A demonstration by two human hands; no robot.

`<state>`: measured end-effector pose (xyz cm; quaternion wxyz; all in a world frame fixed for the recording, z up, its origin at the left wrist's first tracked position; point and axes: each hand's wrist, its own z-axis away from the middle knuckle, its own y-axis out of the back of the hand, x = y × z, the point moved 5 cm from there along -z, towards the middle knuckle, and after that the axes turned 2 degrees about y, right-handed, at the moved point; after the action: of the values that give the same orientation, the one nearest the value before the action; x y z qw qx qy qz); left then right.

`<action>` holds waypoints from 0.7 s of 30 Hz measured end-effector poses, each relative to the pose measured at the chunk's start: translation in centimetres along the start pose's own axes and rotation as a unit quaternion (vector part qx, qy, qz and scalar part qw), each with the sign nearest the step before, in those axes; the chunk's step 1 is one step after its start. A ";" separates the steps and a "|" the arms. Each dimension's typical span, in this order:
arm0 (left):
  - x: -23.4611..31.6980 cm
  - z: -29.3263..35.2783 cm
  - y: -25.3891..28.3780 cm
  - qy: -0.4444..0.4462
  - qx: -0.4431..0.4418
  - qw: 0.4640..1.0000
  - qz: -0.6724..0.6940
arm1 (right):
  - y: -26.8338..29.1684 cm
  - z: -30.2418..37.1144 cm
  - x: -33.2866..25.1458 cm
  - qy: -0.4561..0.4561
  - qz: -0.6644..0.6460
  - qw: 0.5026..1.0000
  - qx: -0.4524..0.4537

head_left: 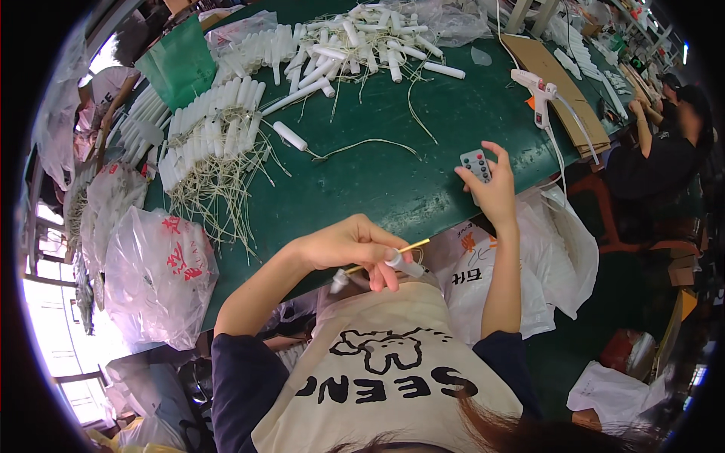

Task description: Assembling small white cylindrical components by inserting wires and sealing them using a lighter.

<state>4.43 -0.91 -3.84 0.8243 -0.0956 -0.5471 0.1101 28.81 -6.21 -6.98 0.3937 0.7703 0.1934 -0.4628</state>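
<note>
My left hand [351,245] is closed near the table's front edge, palm down, its fingers wrapped round a short white tube [410,266]. A thin yellow stick [415,244] passes through the same grip, and a small white piece [340,281] hangs at its other end. Further right, my right hand [495,189] grips a small grey remote control [475,166] with dark buttons and a red one, button side up. On the table ahead lies a single white tube [290,136] with a pale wire [370,143] trailing to the right.
Piles of white tubes [355,38] with wires fill the far side. More wired tubes [215,136] lie in rows at the left, beside a green bag [177,64]. A white glue gun [538,90] rests by cardboard [563,98]. Plastic bags [162,272] hang at the front. Another person [664,143] sits right.
</note>
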 end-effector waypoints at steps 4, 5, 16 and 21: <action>0.0 0.4 1.4 -0.019 0.027 0.999 0.027 | 0.6 1.8 -1.7 -0.095 -0.182 0.973 -0.105; 0.0 0.5 1.6 -0.024 0.028 0.999 0.033 | 0.6 2.2 -1.7 -0.109 -0.215 0.962 -0.129; 0.3 0.4 1.6 -0.020 0.034 0.999 0.026 | 0.7 2.6 -2.1 -0.099 -0.151 0.958 -0.224; 0.3 0.2 1.6 -0.016 0.031 0.999 0.004 | 0.3 2.1 -2.2 -0.063 -0.083 0.970 -0.222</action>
<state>4.29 0.70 -3.91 0.8178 -0.0700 -0.5558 0.1315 26.70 -7.91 -5.46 0.5261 0.6141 0.3292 -0.4875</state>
